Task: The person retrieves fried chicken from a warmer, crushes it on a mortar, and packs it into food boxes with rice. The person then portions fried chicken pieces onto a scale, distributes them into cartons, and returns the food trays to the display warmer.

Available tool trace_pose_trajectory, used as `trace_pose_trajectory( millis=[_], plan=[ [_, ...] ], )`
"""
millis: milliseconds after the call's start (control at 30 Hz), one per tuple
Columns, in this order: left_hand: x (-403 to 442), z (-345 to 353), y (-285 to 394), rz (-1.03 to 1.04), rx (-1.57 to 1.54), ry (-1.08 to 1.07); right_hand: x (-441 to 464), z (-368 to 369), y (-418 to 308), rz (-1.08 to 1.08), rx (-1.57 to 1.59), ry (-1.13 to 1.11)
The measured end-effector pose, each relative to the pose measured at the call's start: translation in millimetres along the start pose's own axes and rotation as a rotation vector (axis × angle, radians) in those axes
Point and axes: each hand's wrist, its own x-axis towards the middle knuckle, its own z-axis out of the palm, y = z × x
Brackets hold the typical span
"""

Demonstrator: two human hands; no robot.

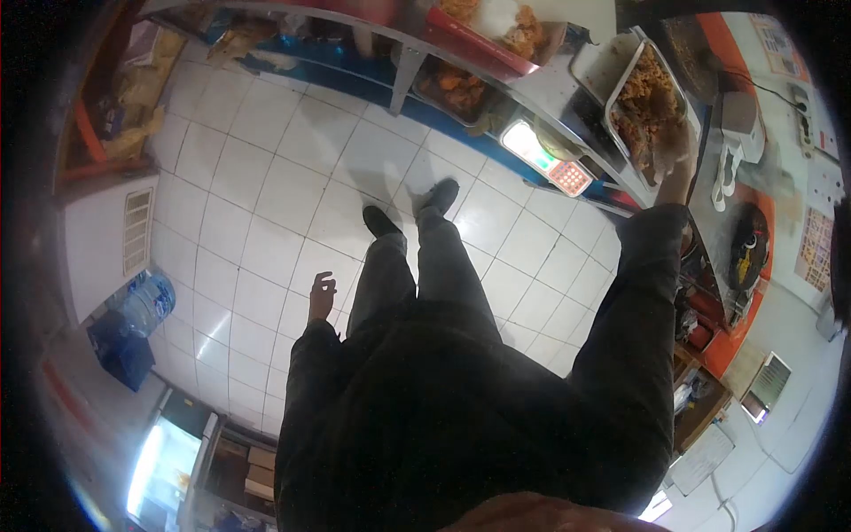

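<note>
My left hand [322,295] hangs at my side above the floor, its fingers loosely bent and apart with nothing between them. At the upper right, my right hand [677,167] reaches to the near right edge of a metal tray [613,115]. The tray holds browned, crumbly-looking fried food [647,93]. My right fingers are blurred and blend with the food, so their grip cannot be made out. Left of the tray, a red box [487,44] holds more fried pieces. A lit scale with a red keypad [568,177] sits below the counter edge.
Another tray of fried food [452,89] stands on a lower shelf. White slippers or a similar white item [725,177] and a dark round pan [750,244] lie to the right. Water bottle [146,301] at left on the tiled floor [266,195].
</note>
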Motion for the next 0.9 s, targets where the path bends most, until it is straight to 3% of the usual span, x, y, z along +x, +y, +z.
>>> trace_pose_trajectory(
  millis=[33, 133, 167, 200, 300, 400, 467, 533, 567, 667, 733, 867, 900],
  plan=[
    [2.6, -1.2, 2.1, 0.007, 0.006, -0.004, -25.0, 23.3, -37.2, 0.221, 0.459, -0.001],
    [13.8, 4.7, 17.2, 0.093, 0.041, -0.005, -54.3, 38.4, -71.2, 0.320, 0.602, 0.089],
    [18.7, 6.2, 20.7, 0.105, 0.051, -0.015, -47.6, 19.1, -62.2, 0.413, 0.759, -0.031],
    [23.3, 8.2, 24.1, 0.117, 0.063, -0.022, -51.9, 1.9, -45.5, 0.277, 0.742, -0.297],
    [28.7, 12.6, 41.7, 0.130, 0.169, -0.067, -92.7, 12.5, -61.3, 0.376, 0.855, -0.298],
    [33.8, 16.4, 44.9, 0.133, 0.244, -0.110, -135.8, 21.2, -62.1, 0.389, 0.868, -0.151],
    [39.9, 18.2, 38.3, 0.136, 0.275, -0.120, -164.4, 30.4, -66.3, 0.396, 1.085, -0.236],
    [44.9, 19.2, 32.4, 0.167, 0.294, -0.114, -174.9, 42.5, -63.0, 0.424, 1.121, -0.548],
    [44.3, 19.8, 36.5, 0.137, 0.310, -0.112, -191.4, 49.9, -61.3, 0.462, 1.112, -0.430],
    [40.2, 21.7, 53.1, 0.109, 0.331, -0.139, -215.8, 58.7, -19.5, 0.440, 1.022, -0.487],
    [42.0, 24.4, 49.6, 0.108, 0.325, -0.113, -226.0, 76.7, 3.3, 0.592, 1.185, -0.424],
    [26.3, 25.1, 57.8, 0.105, 0.286, -0.101, -209.3, 84.8, 75.4, 0.741, 1.158, -0.327],
    [21.6, 23.6, 54.8, 0.108, 0.279, -0.091, -192.7, 79.8, 107.5, 0.738, 1.196, -0.439]
  ],
)
